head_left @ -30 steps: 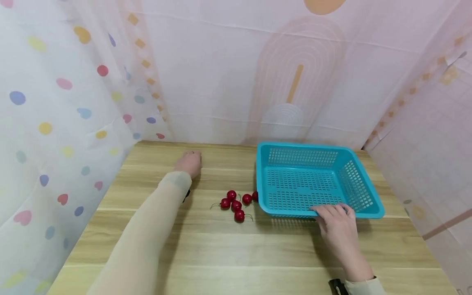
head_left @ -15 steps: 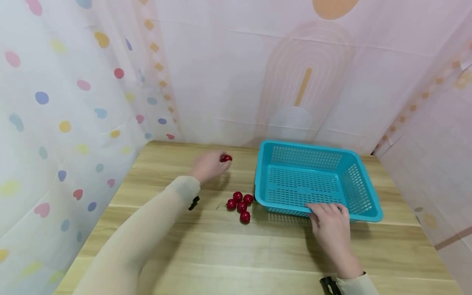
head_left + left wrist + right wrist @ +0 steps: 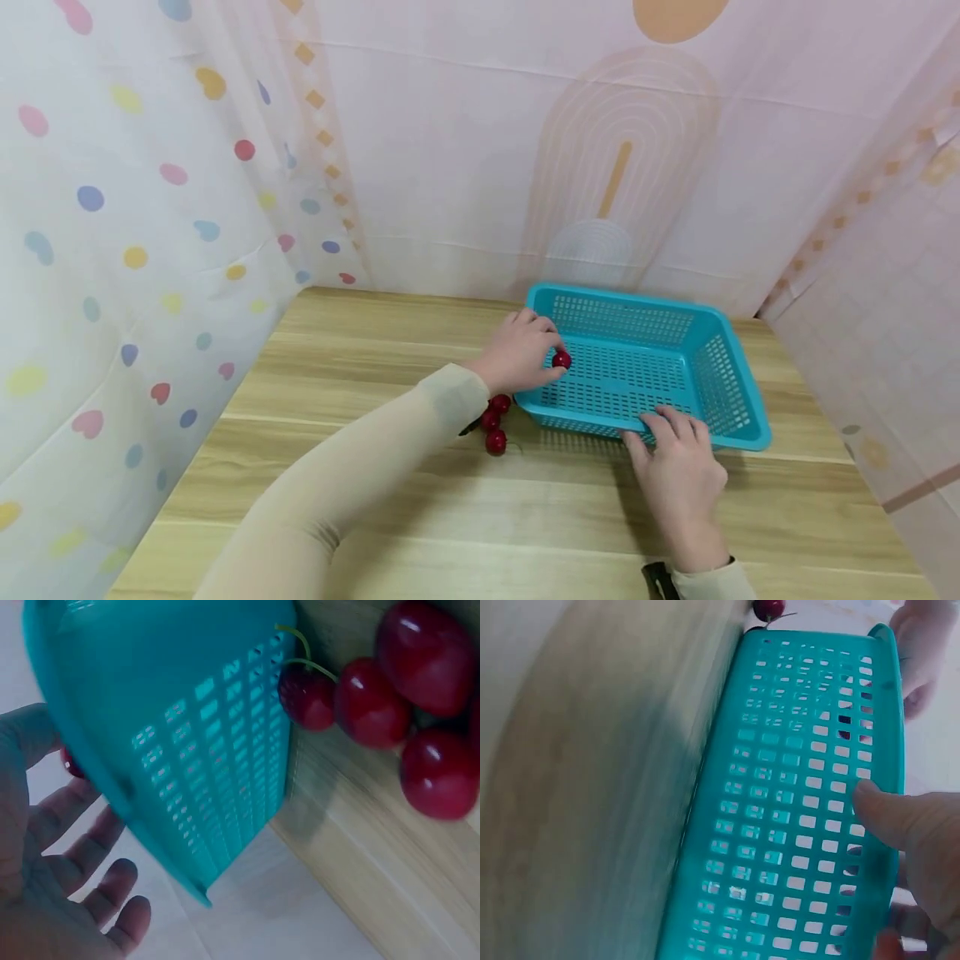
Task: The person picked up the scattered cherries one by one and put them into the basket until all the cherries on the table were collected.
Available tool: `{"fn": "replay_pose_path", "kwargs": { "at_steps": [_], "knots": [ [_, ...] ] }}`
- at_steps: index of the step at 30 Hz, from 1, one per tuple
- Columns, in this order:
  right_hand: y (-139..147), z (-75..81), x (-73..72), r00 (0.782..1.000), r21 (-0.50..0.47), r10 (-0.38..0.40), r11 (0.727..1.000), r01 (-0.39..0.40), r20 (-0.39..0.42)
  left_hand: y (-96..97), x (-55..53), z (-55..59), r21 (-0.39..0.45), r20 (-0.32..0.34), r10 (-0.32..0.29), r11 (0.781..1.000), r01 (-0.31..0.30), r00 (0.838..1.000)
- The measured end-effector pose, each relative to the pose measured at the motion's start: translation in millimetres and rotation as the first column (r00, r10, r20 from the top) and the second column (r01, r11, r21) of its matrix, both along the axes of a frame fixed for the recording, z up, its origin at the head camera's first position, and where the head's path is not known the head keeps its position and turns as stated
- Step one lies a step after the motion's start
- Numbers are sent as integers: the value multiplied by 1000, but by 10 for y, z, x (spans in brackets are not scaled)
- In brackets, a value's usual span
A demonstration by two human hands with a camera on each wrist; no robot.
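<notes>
My left hand point(image 3: 517, 350) reaches over the left rim of a turquoise plastic basket point(image 3: 735, 333) and pinches a dark red cherry point(image 3: 561, 360) between thumb and fingertips, just inside the basket. In the left wrist view that cherry point(image 3: 72, 763) is mostly hidden behind the rim. My right hand point(image 3: 678, 483) grips the basket's near rim; the right wrist view has its thumb point(image 3: 889, 814) on the outside of the perforated wall. More cherries point(image 3: 496, 442) lie on the table left of the basket, partly covered by my left wrist; several, some with green stems, show in the left wrist view.
The wood-grain table point(image 3: 420, 533) reaches back to a patterned cloth point(image 3: 450, 150) hanging behind it. A dotted cloth point(image 3: 150, 275) hangs on the left, and another cloth point(image 3: 900, 350) on the right. The basket's back edge is close to the rear cloth.
My left hand has moved from the table's back left, picked up a cherry, and carried it right to over the basket. My right hand stays at the near rim, its fingers slightly shifted.
</notes>
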State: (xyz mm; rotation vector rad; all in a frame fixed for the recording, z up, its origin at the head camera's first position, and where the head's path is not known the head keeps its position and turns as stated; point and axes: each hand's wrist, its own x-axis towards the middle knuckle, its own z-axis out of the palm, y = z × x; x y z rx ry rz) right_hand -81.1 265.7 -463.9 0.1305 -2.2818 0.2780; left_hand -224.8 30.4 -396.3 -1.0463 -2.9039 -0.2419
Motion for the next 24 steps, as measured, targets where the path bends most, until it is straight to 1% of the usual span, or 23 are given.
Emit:
{"fn": "replay_pose_path", "kwargs": {
  "at_steps": [3,5,9,11,12,13,14,15,17,18,19,21,23,24],
  "knots": [
    [10,-6,-3,995,-25,56,998,-54,88,97,-1,-17,-71,13,-22,997,23,1000],
    [27,-16,-16,990,-24,76,997,-74,122,158,2,-29,-125,34,-43,991,47,998],
    [64,-46,-51,988,-18,88,996,-86,125,269,21,-66,-216,127,-75,971,101,989],
    [76,-58,-68,989,-14,97,995,-96,109,306,37,-82,-231,173,-79,966,118,982],
    [79,-63,-74,990,-14,103,995,-102,101,315,44,-88,-226,190,-80,966,123,978],
    [81,-68,-80,990,-16,107,994,-106,92,316,50,-93,-215,192,-87,968,128,978],
    [82,-74,-84,990,-19,109,994,-108,85,308,55,-92,-189,187,-94,973,129,978],
    [83,-79,-87,991,-22,108,994,-107,80,289,57,-88,-146,178,-103,981,130,979],
    [82,-87,-90,992,-31,104,994,-102,77,203,51,-86,-30,137,-118,992,123,984],
    [82,-90,-91,992,-37,101,994,-98,79,135,43,-86,43,110,-121,992,117,987],
    [81,-92,-91,992,-41,98,995,-95,81,49,37,-85,110,85,-112,989,102,990],
    [81,-96,-91,992,-50,91,995,-87,88,-176,29,-95,242,59,-65,969,49,996],
    [84,-99,-84,992,-56,86,995,-81,91,-450,31,-145,331,63,13,943,-33,998],
    [87,-100,-78,992,-59,85,995,-80,91,-591,41,-181,358,85,53,930,-80,995]
  ]
}}
